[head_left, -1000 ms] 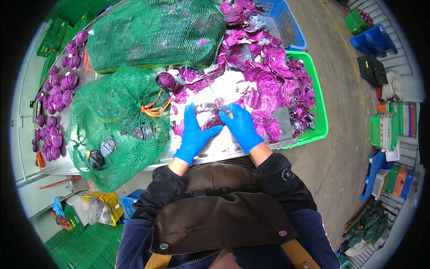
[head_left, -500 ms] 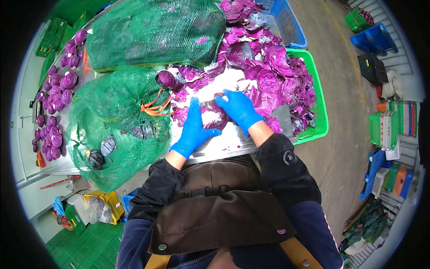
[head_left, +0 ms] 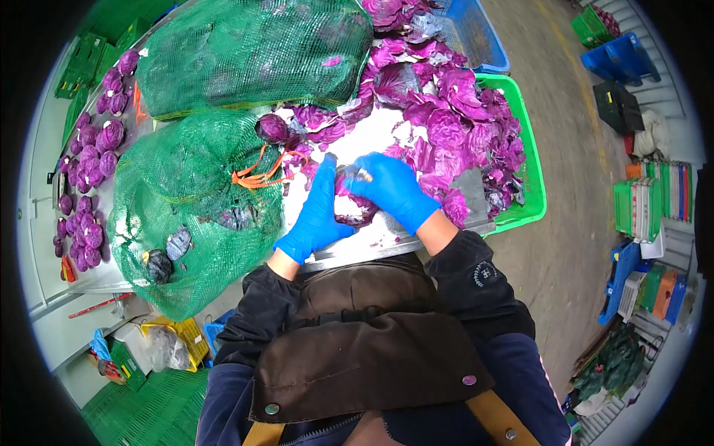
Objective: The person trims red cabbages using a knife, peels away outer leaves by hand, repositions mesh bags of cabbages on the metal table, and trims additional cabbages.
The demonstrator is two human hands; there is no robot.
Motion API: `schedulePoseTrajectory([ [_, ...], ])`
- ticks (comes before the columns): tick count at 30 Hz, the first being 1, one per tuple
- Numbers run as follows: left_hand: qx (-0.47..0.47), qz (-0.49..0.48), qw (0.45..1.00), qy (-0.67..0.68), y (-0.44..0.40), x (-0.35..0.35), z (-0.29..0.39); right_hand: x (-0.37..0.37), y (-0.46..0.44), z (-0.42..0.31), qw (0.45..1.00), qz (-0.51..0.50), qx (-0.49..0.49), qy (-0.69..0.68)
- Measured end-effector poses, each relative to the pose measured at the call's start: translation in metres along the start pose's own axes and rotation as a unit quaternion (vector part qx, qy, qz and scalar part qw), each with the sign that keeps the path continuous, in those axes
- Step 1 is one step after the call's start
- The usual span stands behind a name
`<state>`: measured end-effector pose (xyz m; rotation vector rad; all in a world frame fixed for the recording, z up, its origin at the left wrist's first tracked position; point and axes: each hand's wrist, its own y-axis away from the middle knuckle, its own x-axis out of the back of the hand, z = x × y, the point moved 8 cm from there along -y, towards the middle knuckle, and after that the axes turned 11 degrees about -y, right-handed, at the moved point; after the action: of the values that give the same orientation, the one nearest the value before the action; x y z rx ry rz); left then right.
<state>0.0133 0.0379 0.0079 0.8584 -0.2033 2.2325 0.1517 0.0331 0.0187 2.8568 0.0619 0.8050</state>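
Both my hands wear blue gloves and work close together over the metal table (head_left: 372, 241). A red cabbage (head_left: 355, 211), purple with pale patches, lies between them, partly covered by the gloves. My left hand (head_left: 314, 210) is curved around its left side, thumb low and fingers pointing away from me. Above its right side, my right hand (head_left: 394, 190) is closed on a small thing with a brownish end, mostly hidden by the fingers. A small whole red cabbage (head_left: 274, 128) sits beyond my left hand. Loose purple leaves (head_left: 446, 134) are heaped to the right.
Green mesh sacks (head_left: 253, 59) fill the table's back and left; the nearer sack (head_left: 186, 178) has an orange tie (head_left: 256, 178). Several trimmed red cabbages (head_left: 89, 163) stand far left. A green crate (head_left: 532, 163) and a blue crate (head_left: 476, 33) adjoin the right edge.
My right hand has moved slightly left and nearer me, and its fingers have curled in. My left hand has turned slightly, its thumb closer to the cabbage.
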Motion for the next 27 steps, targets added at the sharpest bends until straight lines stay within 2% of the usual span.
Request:
schedulePoseTrajectory([
  [1,0.03,0.02,0.999,-0.009,0.005,-0.003,-0.01,0.001,-0.001,0.005,1.0,0.001,-0.001,-0.001],
  [3,0.024,0.04,0.998,-0.045,0.014,-0.005,-0.013,0.016,0.0,0.022,0.998,0.044,0.014,-0.041],
  [4,0.02,0.064,0.995,-0.078,0.016,-0.003,-0.014,0.033,-0.001,0.04,0.995,0.093,-0.035,0.002],
  [5,0.043,0.048,0.997,0.045,0.016,-0.009,-0.022,0.051,-0.001,0.061,0.986,0.139,-0.085,0.046],
  [6,0.044,0.048,0.997,0.045,0.017,-0.008,-0.021,0.063,0.003,0.075,0.967,0.147,-0.149,0.144],
  [8,0.047,0.039,0.995,0.081,0.014,-0.006,-0.02,0.063,0.015,0.09,0.966,0.115,-0.181,0.142],
  [10,0.04,0.042,0.996,0.069,0.008,-0.007,-0.019,0.058,0.018,0.041,0.979,0.2,0.013,0.023],
  [11,0.019,0.043,0.998,0.047,0.005,-0.007,-0.016,0.049,0.014,0.02,0.983,0.171,0.066,-0.015],
  [12,0.0,0.041,0.999,0.023,0.006,-0.008,-0.013,0.04,0.013,0.017,0.983,0.171,0.065,-0.017],
  [13,-0.007,0.08,0.996,0.034,0.01,-0.006,-0.014,0.016,0.009,0.029,0.985,0.071,-0.023,-0.156],
  [14,0.038,0.127,0.986,0.102,0.018,-0.005,-0.02,-0.007,0.01,0.038,0.952,-0.03,-0.108,-0.286],
  [15,0.099,0.144,0.974,0.144,0.029,-0.007,-0.031,-0.011,0.013,0.045,0.952,-0.026,-0.107,-0.286],
  [16,0.161,0.161,0.956,0.186,0.039,-0.006,-0.039,-0.009,0.018,0.054,0.959,0.039,-0.096,-0.265],
  [17,0.201,0.143,0.938,0.244,0.046,-0.016,-0.039,-0.006,0.025,0.062,0.961,0.103,-0.085,-0.242],
  [18,0.214,0.09,0.901,0.367,0.044,-0.031,-0.03,-0.005,0.03,0.057,0.961,0.103,-0.085,-0.242],
  [20,0.121,0.145,0.972,0.142,0.032,-0.034,-0.028,-0.003,0.046,0.062,0.92,0.113,-0.192,-0.323],
  [21,0.12,0.166,0.968,0.145,0.022,-0.035,-0.033,-0.007,0.053,0.079,0.905,0.123,-0.227,-0.337],
  [22,0.118,0.168,0.968,0.147,0.013,-0.027,-0.032,0.004,0.054,0.072,0.906,0.124,-0.225,-0.335],
  [23,0.085,0.118,0.977,0.153,0.002,-0.024,-0.026,0.024,0.052,0.058,0.957,0.124,-0.188,-0.182],
  [24,0.053,0.064,0.984,0.159,-0.007,-0.021,-0.017,0.037,0.05,0.044,0.981,0.121,-0.149,-0.024],
  [25,0.062,0.025,0.99,0.126,-0.014,-0.016,-0.011,0.043,0.047,0.039,0.971,0.173,-0.062,-0.153],
  [27,0.049,0.006,0.987,0.152,-0.018,-0.011,-0.009,0.033,0.037,0.033,0.979,0.135,-0.028,-0.148],
])
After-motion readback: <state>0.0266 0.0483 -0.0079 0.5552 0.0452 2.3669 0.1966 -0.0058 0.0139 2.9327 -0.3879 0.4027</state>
